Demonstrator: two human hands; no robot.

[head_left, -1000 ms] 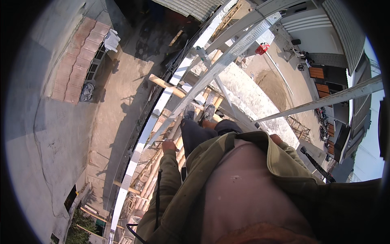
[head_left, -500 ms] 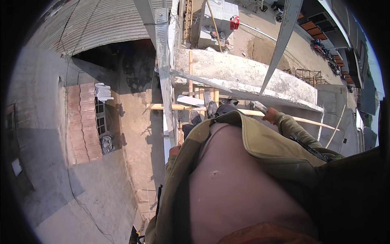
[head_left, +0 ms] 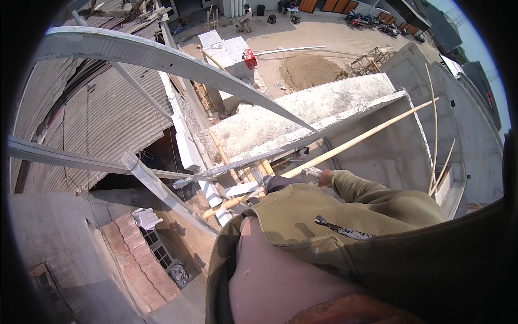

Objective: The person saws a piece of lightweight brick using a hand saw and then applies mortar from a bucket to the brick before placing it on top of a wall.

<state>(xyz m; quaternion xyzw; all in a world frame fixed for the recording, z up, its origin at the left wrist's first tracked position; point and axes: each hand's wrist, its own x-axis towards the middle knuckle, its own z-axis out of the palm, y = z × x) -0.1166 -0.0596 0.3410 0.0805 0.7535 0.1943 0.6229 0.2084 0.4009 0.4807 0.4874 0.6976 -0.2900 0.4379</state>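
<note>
My right hand (head_left: 325,178), closed, is partly hidden behind my olive sleeve. It grips a greyish elongated object (head_left: 312,171) whose kind I cannot make out. Just beyond it, a long bamboo pole (head_left: 361,136) slants up to the right. My left hand is out of sight behind my jacket (head_left: 302,216). Light metal frame members (head_left: 167,202) cross in front of me at the left, and a long one (head_left: 178,62) arches overhead. Below me, pale blocks (head_left: 242,189) lie among bamboo poles beside my partly hidden legs.
A rough concrete-topped wall (head_left: 318,108) runs ahead. Corrugated roofing (head_left: 108,119) lies left, above a small tiled awning (head_left: 137,259). Down on the ground are a sand heap (head_left: 310,70), a red container (head_left: 249,58), and a person (head_left: 246,19) farther off.
My view has swung to the right and up, showing more of the yard and roof. My left hand, seen beside the metal frame before, has gone from view. My right hand still grips the greyish object.
</note>
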